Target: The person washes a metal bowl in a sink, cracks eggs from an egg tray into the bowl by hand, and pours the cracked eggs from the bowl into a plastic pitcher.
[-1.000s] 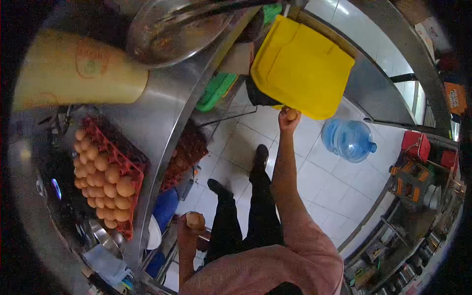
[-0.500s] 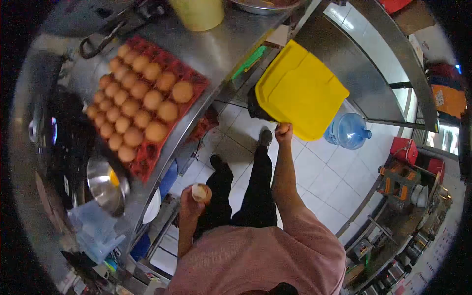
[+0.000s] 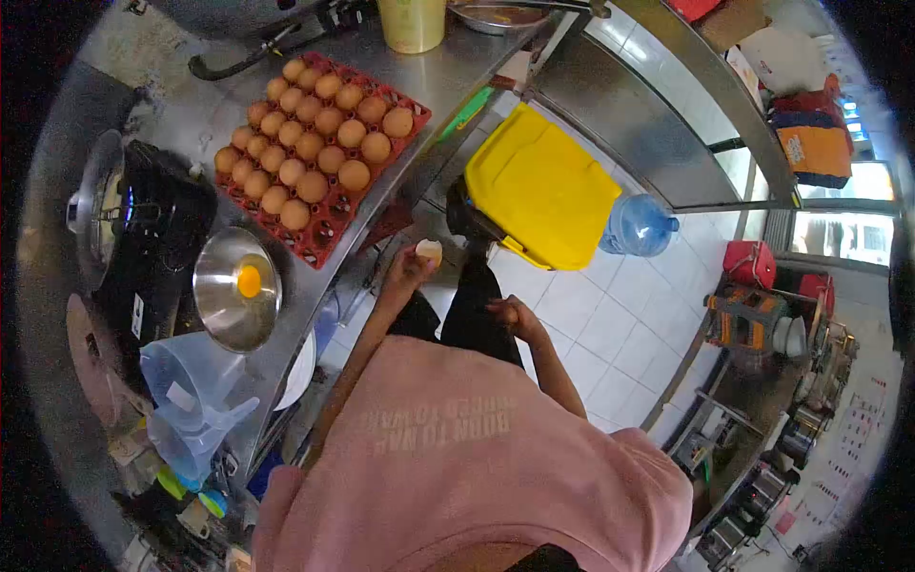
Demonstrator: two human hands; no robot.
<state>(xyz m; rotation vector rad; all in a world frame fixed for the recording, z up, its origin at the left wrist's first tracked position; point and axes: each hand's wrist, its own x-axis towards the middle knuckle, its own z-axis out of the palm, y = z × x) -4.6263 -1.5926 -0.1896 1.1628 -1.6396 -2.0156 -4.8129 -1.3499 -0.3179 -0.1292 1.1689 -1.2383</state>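
My left hand (image 3: pixel 408 275) is closed around a cracked eggshell (image 3: pixel 429 252), its pale hollow side facing up, near the counter's edge. My right hand (image 3: pixel 516 316) hangs over my right leg with its fingers loosely bent and apart; I see nothing in it. On the steel counter, a metal bowl (image 3: pixel 222 310) contains a raw egg, its orange yolk (image 3: pixel 250 281) showing. Beyond the bowl is a red egg tray (image 3: pixel 329 231) filled with several rows of brown eggs (image 3: pixel 310 145); some cups on its near side are bare.
A bin with a yellow lid (image 3: pixel 543 186) stands ahead on the tiled floor, beside a blue water jug (image 3: pixel 640 227). Clear plastic jugs (image 3: pixel 195 381) and a black burner (image 3: pixel 157 219) are left of the bowl. A yellow container (image 3: pixel 413 24) stands at the back.
My right hand has come back from the yellow lid's edge toward my body. My left hand, still with the eggshell, has moved forward. The view has shifted, showing the yolk more fully.
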